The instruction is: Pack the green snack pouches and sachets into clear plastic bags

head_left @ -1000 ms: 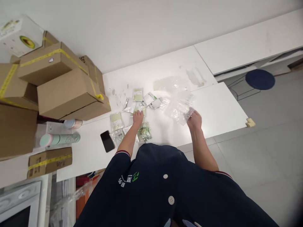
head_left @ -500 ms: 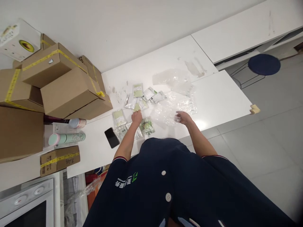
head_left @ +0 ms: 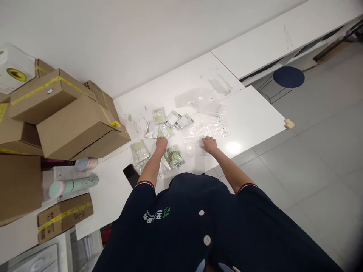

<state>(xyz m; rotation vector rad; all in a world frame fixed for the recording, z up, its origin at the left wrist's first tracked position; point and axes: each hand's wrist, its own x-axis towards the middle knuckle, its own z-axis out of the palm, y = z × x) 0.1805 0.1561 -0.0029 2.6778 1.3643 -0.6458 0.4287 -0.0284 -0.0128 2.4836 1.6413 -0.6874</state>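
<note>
My left hand [head_left: 161,144] is closed at the lower edge of a pale green packet [head_left: 166,132]; whether its fingers grip that packet is hidden. My right hand [head_left: 210,145] has its fingers curled on the near part of a clear plastic bag [head_left: 193,144], lying on the table. Around the left hand are a silvery packet [head_left: 152,129], another pale green packet [head_left: 159,115] and white packets [head_left: 183,121]. Closer to my body lie a green printed packet [head_left: 174,156], a pale packet [head_left: 140,151] and clear-wrapped packets [head_left: 163,168].
More clear plastic bags [head_left: 198,101] spread over the white table [head_left: 249,113]. A black phone [head_left: 131,175] lies left of the packets. Cardboard boxes [head_left: 76,130], a mint green bottle [head_left: 73,185] and a small box [head_left: 65,216] stand at left. A blue stool [head_left: 288,77] is beyond the table.
My right hand has lowered onto the plastic bag and moved slightly left. My left hand has shifted little beside the packets. The whole view has swung, moving the boxes left and down.
</note>
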